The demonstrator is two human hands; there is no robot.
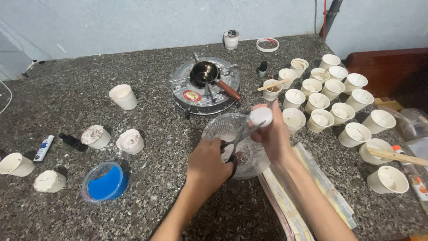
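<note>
My left hand (207, 163) fingers gripped scissors (236, 143), blades open at white candle (263, 117) pinched in right hand (273, 136). About 16 cups (352, 109) beyond right fingers already filled; wick trim unfinished.

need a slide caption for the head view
Left hand works scissors at a white candle held in the right hand over a glass bowl.

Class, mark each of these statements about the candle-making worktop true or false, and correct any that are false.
1. The left hand holds scissors. True.
2. The right hand holds a blue lid. False: it holds a small white cup; the blue lid lies on the counter.
3. A small pot sits on the stove. True.
4. The hands work over a metal tray. False: a clear glass bowl lies under them.
</note>
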